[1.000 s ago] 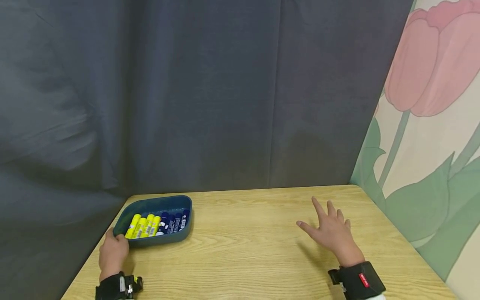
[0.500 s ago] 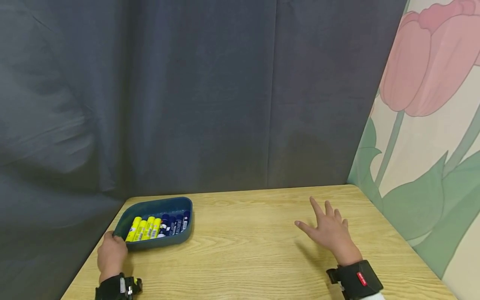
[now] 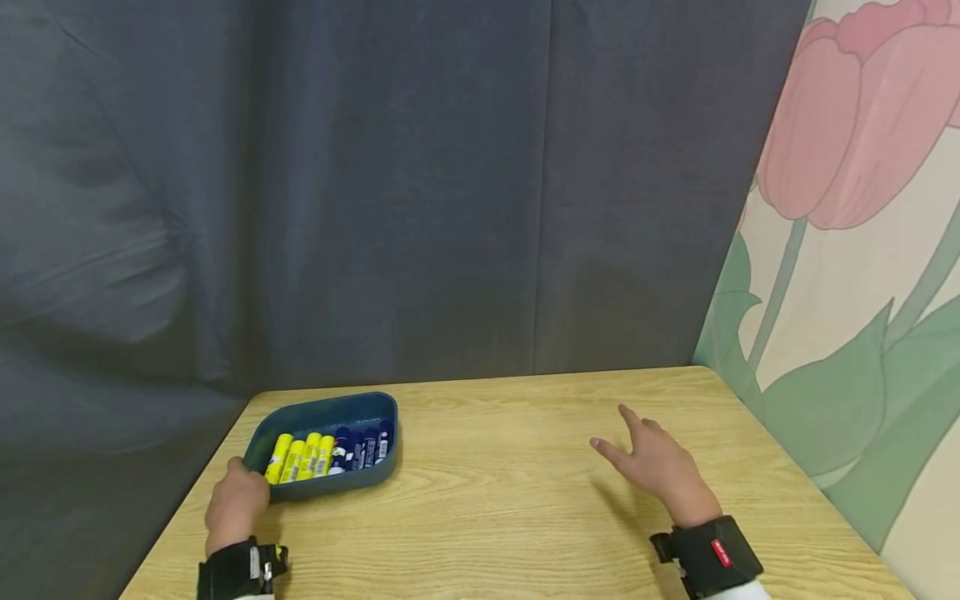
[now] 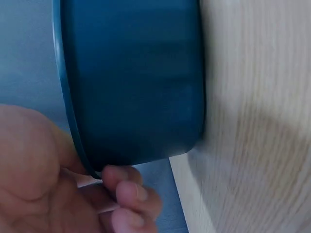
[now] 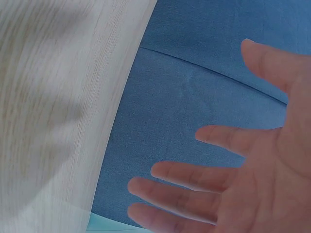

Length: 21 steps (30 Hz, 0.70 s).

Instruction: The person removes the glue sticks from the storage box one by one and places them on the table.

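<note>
A dark blue-green plastic tray (image 3: 393, 454) sits at the left of the wooden table. Inside it, several yellow tubes (image 3: 302, 458) with printed labels lie side by side, then several dark blue tubes (image 3: 362, 450), all looking like glue sticks. My left hand (image 3: 236, 502) grips the tray's near left corner. The left wrist view shows thumb and curled fingers (image 4: 132, 194) around the rim, close to the tray's smooth outer wall (image 4: 131, 82). Well to the right, my right hand (image 3: 662, 467) hovers above the table with nothing in it, its fingers spread and extended in the right wrist view.
The light wooden table (image 3: 480, 517) fills the lower part of the head view. A dark grey-blue curtain (image 3: 420, 192) hangs along its back and left sides. On the right stands a wall (image 3: 847, 333) painted with a pink tulip. Each wrist wears a black strap (image 3: 716, 557).
The tray has slid a little to the right, with my left hand moving along on its corner. My right hand stays in nearly the same place, its fingers now tipped lower.
</note>
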Motion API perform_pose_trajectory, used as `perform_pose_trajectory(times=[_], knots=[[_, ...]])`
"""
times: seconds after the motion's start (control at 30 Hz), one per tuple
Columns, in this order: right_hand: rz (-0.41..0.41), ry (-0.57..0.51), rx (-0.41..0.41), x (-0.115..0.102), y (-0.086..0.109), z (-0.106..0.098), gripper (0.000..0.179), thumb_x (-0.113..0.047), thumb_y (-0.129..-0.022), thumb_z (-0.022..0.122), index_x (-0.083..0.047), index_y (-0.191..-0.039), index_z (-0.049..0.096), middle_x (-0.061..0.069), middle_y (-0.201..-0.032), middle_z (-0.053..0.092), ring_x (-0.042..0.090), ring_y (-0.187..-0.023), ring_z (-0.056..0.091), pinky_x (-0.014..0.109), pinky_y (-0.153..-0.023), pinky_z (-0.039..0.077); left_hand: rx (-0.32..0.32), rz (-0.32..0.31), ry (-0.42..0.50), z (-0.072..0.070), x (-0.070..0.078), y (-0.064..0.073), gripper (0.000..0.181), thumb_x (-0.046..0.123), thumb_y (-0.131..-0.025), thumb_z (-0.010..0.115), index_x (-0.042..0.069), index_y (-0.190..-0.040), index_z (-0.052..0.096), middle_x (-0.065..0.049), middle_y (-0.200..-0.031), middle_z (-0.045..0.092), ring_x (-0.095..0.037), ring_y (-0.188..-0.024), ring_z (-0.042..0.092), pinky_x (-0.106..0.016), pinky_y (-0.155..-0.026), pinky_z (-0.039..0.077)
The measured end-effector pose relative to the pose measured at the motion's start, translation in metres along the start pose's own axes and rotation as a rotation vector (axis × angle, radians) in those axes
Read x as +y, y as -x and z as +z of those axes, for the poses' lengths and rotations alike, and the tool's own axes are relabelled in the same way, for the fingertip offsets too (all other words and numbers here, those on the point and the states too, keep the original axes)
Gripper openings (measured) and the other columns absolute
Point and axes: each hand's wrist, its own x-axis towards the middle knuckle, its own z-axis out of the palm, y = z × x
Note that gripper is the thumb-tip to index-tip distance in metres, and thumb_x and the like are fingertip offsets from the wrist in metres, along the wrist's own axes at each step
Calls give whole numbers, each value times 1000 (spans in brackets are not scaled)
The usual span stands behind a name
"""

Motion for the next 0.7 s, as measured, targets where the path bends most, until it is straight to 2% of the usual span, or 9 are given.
perform_pose_trajectory(times=[0.03, 0.1, 0.2, 0.27, 0.37, 0.5, 0.7], knots=[[1, -2, -4, 0, 0, 0, 96, -65, -94, 52, 9, -151, 31, 43, -138, 43, 58, -124, 47, 68, -89, 44, 13, -10, 2, 0, 1, 0, 53, 18, -101, 24, -10, -146, 20, -45, -135, 38, -61, -120, 44, -66, -93, 40], [0, -4, -5, -1, 0, 1, 94, -64, -95, 53, 10, -150, 31, 43, -138, 44, 58, -125, 47, 67, -90, 44, 60, 13, 2, 0, -2, 0, 49, 19, -103, 24, -9, -142, 29, -44, -133, 42, -61, -118, 46, -66, -90, 42], [-4, -9, -1, -2, 0, 2, 92, -61, -95, 53, 10, -149, 33, 43, -138, 43, 58, -125, 47, 67, -90, 44, 139, 108, -6, -1, -11, -1, 42, 17, -104, 27, -12, -134, 37, -43, -127, 48, -62, -112, 50, -66, -84, 45], [-5, -9, 0, -3, 0, 3, 91, -61, -95, 53, 10, -148, 34, 43, -138, 43, 58, -124, 47, 67, -89, 45, 169, 179, -22, -2, -16, -2, 40, 13, -104, 29, -15, -130, 40, -44, -123, 51, -62, -110, 52, -66, -83, 46], [1, -5, -1, -3, 0, 3, 90, -61, -96, 52, 10, -148, 36, 43, -138, 43, 58, -124, 47, 67, -88, 45, 146, 238, -54, -3, -19, -6, 41, 10, -102, 30, -19, -131, 38, -45, -125, 50, -61, -112, 51, -65, -88, 45], [7, -3, -5, -5, -2, 5, 86, -59, -97, 53, 10, -146, 39, 41, -135, 48, 56, -123, 49, 67, -87, 46, 91, 267, -77, -4, -21, -10, 43, 9, -102, 30, -20, -134, 34, -46, -128, 46, -61, -116, 49, -65, -94, 43], [8, -7, -23, -6, -6, 10, 80, -56, -98, 52, 11, -141, 45, 35, -128, 57, 53, -118, 55, 64, -84, 49, -12, 242, -97, -8, -18, -11, 46, 9, -101, 25, -19, -137, 24, -48, -127, 45, -62, -114, 50, -64, -89, 45]])
